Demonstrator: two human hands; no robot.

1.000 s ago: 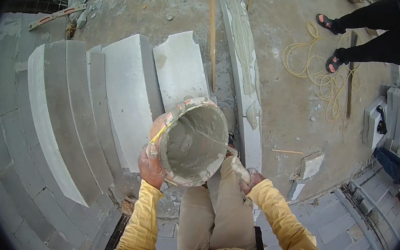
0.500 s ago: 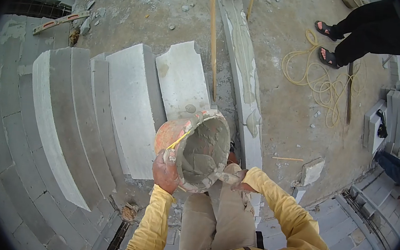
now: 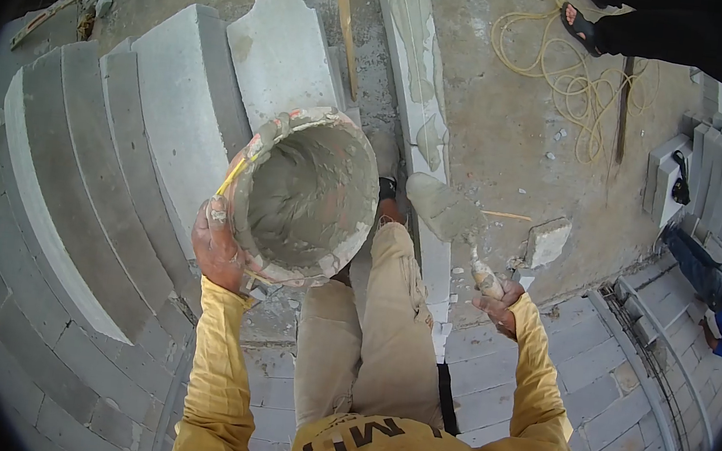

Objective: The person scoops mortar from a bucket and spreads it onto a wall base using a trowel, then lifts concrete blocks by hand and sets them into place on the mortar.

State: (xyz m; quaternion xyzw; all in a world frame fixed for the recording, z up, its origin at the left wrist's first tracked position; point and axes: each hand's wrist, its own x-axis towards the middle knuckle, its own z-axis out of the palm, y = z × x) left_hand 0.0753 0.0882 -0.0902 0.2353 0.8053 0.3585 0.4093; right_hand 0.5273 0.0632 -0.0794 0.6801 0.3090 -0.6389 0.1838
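My left hand is closed on the left rim of a bucket, beside its yellow handle. The bucket is tilted, its mouth facing me, with wet grey mortar inside. Right of the bucket, my right hand grips the handle of a trowel. Grey mortar coats the blade, which is held over the low block wall. A strip of mortar lies along the wall's top.
Large grey blocks stand in a row at left. A wooden stick rises near the wall. Yellow hose lies coiled by a person's sandalled foot. A broken block lies at right; another person bends farther right.
My right hand has moved right, away from the bucket's rim, bringing the trowel into full view outside it. The bucket has shifted left with my left hand, and its mouth shows more.
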